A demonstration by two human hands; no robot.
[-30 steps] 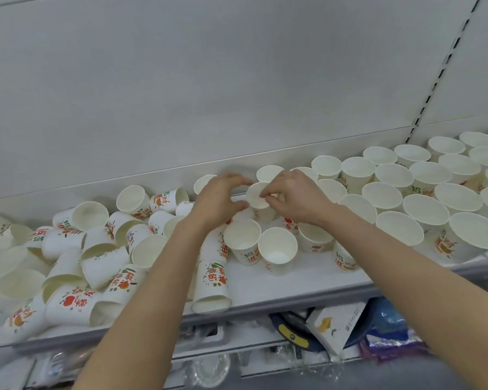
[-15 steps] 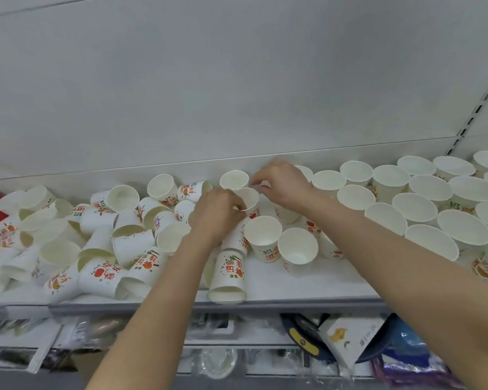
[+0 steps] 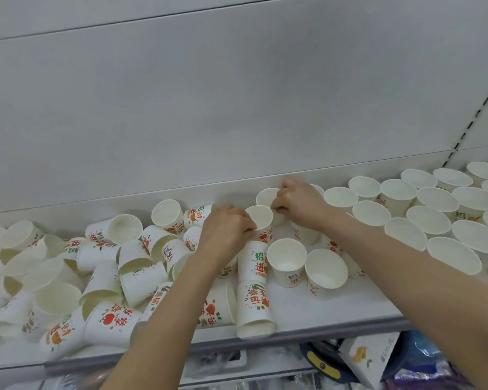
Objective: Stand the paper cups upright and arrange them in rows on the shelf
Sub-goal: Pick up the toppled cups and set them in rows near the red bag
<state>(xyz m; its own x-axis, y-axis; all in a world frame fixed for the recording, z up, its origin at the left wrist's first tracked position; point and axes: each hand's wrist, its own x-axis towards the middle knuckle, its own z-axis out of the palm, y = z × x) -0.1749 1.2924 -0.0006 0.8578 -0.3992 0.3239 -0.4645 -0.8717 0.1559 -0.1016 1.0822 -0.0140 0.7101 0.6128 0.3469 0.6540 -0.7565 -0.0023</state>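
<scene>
White paper, printed with red and green characters, makes up every cup on the shelf [image 3: 335, 308]. Between the two hands stands one upright cup [image 3: 261, 218], its open mouth facing up, in the middle of the shelf toward the far wall. The left hand [image 3: 226, 229] has its fingers curled against that cup's left side and grips it. The right hand [image 3: 299, 205] lies just right of it, fingertips pinched at the cup's right rim; a second upright cup [image 3: 266, 196] sits just beyond, partly hidden by this hand. Left of the hands, a heap of tipped cups [image 3: 102, 266] lies on its sides. Right of them, upright cups in rows [image 3: 434, 209] fill the shelf out to the right edge. Near the front, two more upright cups [image 3: 304, 263] stand side by side.
</scene>
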